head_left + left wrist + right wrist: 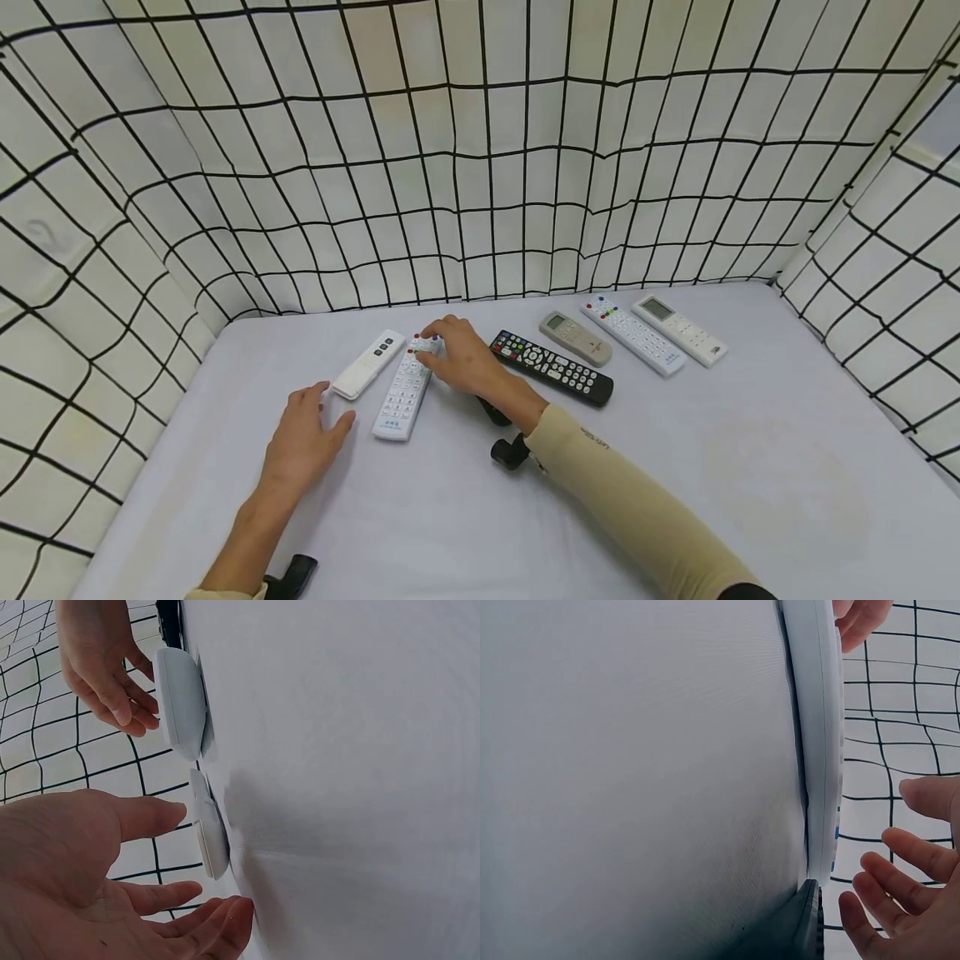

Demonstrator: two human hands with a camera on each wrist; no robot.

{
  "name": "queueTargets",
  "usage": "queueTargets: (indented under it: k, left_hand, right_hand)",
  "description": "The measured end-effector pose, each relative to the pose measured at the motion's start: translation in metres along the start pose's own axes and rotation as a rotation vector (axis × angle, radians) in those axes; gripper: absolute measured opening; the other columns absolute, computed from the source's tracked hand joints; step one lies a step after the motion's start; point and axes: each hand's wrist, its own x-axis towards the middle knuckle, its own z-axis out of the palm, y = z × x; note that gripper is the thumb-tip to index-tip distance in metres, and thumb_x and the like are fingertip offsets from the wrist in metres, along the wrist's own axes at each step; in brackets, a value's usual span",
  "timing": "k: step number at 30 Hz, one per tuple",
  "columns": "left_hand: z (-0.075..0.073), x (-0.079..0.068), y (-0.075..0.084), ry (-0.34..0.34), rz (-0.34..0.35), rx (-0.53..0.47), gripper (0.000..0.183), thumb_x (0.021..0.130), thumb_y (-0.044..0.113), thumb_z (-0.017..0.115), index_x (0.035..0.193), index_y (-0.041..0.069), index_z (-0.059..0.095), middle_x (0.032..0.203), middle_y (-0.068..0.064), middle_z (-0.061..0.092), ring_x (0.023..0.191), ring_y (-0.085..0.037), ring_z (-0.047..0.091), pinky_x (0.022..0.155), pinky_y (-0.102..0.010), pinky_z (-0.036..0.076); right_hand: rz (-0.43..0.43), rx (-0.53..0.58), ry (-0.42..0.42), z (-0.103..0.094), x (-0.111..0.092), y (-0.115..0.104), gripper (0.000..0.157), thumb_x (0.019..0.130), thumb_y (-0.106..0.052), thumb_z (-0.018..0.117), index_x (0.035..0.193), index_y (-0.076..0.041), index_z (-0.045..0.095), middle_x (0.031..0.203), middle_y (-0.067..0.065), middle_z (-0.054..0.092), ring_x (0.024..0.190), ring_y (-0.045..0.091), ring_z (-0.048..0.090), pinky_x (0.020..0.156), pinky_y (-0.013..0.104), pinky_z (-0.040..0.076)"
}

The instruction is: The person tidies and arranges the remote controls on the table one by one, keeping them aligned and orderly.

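My left hand [303, 437] is beside the near end of a slim white remote control [369, 364], its fingers and thumb spread apart. In the left wrist view a gap shows between that thumb and the fingers, with the slim remote [212, 844] just beyond them. Over the upper end of a white remote control with many buttons [405, 392] hovers my right hand [468, 360], fingers loosely bent. The right wrist view shows its fingers [904, 851] apart from this white remote [817, 742]. Neither hand holds anything.
Right of my right hand lies a black remote [551, 367]. Farther right are a small beige remote [576, 337], a white remote with coloured buttons [632, 335] and a white remote with a screen [678, 330]. Black grid netting [487, 175] encloses the white table [675, 467].
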Motion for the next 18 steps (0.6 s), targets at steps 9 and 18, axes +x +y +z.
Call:
queueTargets:
  k: [9, 18]
  left_hand:
    - [-0.001, 0.001, 0.001, 0.004, 0.019, 0.01, 0.07, 0.103, 0.025, 0.06, 0.156, -0.01, 0.031, 0.154, -0.038, 0.037, 0.135, -0.053, 0.05, 0.104, -0.067, 0.049]
    - [-0.001, 0.004, 0.0, -0.015, 0.004, -0.009, 0.07, 0.102, 0.023, 0.061, 0.157, -0.01, 0.031, 0.153, -0.037, 0.04, 0.137, -0.052, 0.049, 0.107, -0.066, 0.047]
  right_hand:
    - [-0.001, -0.052, -0.005, 0.0, 0.01, -0.002, 0.04, 0.104, -0.034, 0.065, 0.139, -0.014, 0.064, 0.145, 0.007, 0.059, 0.142, 0.026, 0.05, 0.115, 0.041, 0.048]
    - [-0.004, -0.037, -0.027, 0.007, 0.019, -0.003, 0.04, 0.103, -0.033, 0.066, 0.138, -0.013, 0.064, 0.146, 0.004, 0.06, 0.139, 0.022, 0.052, 0.113, 0.037, 0.049]
